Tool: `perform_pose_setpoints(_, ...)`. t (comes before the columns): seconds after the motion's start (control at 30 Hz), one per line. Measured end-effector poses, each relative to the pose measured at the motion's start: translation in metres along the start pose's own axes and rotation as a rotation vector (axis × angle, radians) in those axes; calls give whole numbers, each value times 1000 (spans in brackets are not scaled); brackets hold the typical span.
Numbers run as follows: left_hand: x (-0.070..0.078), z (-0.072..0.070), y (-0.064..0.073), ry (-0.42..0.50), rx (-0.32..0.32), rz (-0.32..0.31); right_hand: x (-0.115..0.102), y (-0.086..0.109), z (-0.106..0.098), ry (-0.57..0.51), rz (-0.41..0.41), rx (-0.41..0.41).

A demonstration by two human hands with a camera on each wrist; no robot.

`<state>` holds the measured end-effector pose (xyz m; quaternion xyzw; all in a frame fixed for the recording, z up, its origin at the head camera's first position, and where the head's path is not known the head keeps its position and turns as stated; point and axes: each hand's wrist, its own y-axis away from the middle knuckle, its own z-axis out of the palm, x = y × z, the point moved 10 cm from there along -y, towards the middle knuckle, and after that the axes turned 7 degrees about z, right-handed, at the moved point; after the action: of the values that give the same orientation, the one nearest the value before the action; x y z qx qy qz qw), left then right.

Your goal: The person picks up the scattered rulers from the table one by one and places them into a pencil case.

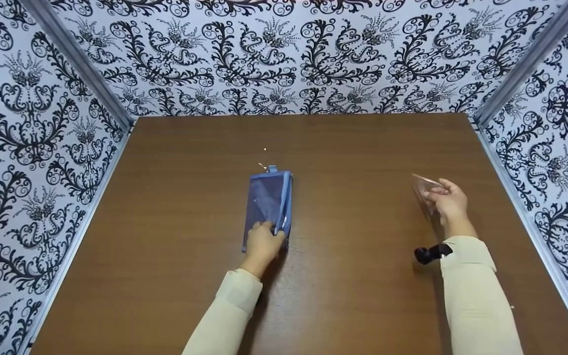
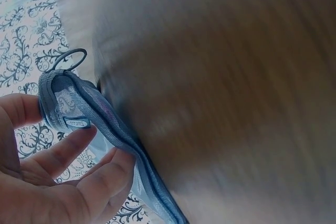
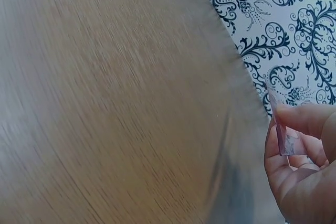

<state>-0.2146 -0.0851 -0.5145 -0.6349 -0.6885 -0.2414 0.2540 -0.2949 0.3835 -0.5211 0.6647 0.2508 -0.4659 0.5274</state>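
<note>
A blue zip pouch [image 1: 264,199] with a see-through mesh face lies lengthwise near the middle of the table. My left hand [image 1: 264,242] grips its near end, thumb at the right edge. In the left wrist view the end of the pouch [image 2: 71,103] shows a small label and a thin loop, between thumb and fingers. Farther right, my right hand [image 1: 449,201] holds up a thin, clear plastic piece [image 1: 419,187] with a pinkish edge. The right wrist view has this plastic piece [image 3: 281,129] edge-on, pinched between thumb and fingers; its full outline is hidden.
Brown wood-grain table [image 1: 353,296] under both hands. Patterned walls [image 1: 274,54] stand behind and at both sides, with grey metal rails [image 1: 535,64] at the corners. A black wrist camera [image 1: 432,254] sticks out from the right cuff. Tiny light specks lie beyond the pouch.
</note>
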Motion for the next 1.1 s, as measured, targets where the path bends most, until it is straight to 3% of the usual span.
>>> perform_pose_setpoints(0.37, 3, -4, 1, -21, 42, 35, -3, 4, 9, 13, -18, 12)
perform_pose_setpoints(0.83, 0, -1, 0, 15, 17, 16, 6, 7, 25, 50, -6, 5)
perform_pose_setpoints(1.1, -1, -1, 2, 5, 16, 12, 5, 10, 36, 86, -38, -14)
